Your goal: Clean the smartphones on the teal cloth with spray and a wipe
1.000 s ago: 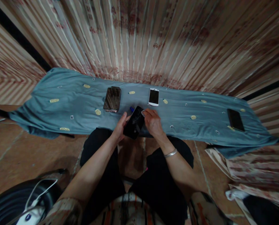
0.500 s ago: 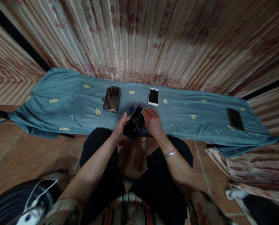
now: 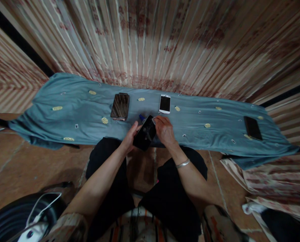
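One held phone (image 3: 144,136); shifted slightly

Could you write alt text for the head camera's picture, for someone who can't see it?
A person's left hand holds a dark phone over the near edge of a blue-green cloth, the right hand at the phone's upper right corner. Farther back lie stacked dark phones and a white phone; another dark device lies far right.

In front of you hangs a pleated beige fabric curtain (image 3: 144,47) with reddish patterns. At your lower left is a white plastic device (image 3: 39,230).
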The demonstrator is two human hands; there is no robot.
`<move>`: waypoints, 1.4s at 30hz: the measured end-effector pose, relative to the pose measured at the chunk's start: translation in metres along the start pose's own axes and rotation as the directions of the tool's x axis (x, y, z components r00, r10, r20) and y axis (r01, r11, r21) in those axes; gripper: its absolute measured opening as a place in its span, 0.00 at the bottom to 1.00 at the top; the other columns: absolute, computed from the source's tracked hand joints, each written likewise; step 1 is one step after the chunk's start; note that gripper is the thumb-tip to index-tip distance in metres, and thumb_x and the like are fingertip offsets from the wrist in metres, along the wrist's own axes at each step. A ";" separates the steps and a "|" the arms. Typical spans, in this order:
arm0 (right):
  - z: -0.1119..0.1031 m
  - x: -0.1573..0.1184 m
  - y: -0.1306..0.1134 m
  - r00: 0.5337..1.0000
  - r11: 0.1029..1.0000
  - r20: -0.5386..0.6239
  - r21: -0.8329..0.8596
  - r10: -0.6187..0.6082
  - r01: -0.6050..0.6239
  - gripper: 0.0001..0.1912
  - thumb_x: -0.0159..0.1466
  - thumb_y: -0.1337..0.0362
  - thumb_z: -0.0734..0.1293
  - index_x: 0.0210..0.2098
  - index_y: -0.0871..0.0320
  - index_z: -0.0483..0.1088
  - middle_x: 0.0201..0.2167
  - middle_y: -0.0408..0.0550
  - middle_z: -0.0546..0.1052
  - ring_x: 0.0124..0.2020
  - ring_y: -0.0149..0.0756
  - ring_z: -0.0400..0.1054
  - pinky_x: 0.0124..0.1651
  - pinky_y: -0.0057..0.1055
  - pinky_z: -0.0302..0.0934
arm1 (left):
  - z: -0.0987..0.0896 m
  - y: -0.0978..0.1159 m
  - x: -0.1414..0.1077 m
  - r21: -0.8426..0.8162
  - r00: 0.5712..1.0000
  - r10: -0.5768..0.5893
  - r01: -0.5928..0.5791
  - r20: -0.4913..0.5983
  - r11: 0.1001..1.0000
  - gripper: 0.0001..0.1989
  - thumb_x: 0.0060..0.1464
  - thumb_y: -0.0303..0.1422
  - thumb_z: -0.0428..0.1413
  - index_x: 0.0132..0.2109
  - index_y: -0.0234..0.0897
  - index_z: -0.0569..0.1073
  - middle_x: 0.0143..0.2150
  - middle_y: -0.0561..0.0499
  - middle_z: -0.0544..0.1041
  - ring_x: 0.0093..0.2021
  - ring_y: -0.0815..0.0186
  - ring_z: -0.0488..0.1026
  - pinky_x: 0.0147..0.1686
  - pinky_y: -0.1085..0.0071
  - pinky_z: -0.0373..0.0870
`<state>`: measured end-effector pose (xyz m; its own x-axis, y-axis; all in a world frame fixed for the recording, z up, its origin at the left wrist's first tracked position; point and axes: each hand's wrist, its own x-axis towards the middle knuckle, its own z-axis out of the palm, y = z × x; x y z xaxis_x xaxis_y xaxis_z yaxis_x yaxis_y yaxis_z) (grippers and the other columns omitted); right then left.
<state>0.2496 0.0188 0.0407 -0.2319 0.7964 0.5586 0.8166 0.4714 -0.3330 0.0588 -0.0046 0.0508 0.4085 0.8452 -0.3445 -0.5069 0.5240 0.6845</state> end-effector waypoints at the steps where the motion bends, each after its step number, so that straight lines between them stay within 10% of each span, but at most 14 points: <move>1: 0.000 -0.001 -0.002 1.000 1.000 0.015 0.003 0.001 -0.001 0.19 0.76 0.71 0.58 0.50 0.58 0.81 0.50 0.57 0.83 0.51 0.48 0.73 0.60 0.47 0.72 | 0.000 0.000 0.000 -0.008 1.000 -0.001 0.001 0.003 1.000 0.32 0.65 0.57 0.56 0.54 0.32 0.84 0.39 0.42 0.87 0.42 0.55 0.84 0.42 0.67 0.74; 42: 0.003 -0.001 -0.022 0.996 0.999 0.074 -0.009 -0.048 0.049 0.20 0.76 0.73 0.57 0.47 0.57 0.81 0.49 0.56 0.81 0.50 0.45 0.72 0.59 0.40 0.69 | 0.002 -0.006 0.000 0.077 0.999 0.038 -0.037 -0.014 0.996 0.32 0.55 0.58 0.65 0.46 0.30 0.86 0.40 0.41 0.87 0.47 0.52 0.83 0.45 0.65 0.73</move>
<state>0.2299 0.0088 0.0448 -0.3091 0.7986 0.5164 0.8089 0.5063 -0.2989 0.0632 -0.0080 0.0478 0.3779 0.8662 -0.3270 -0.4619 0.4825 0.7442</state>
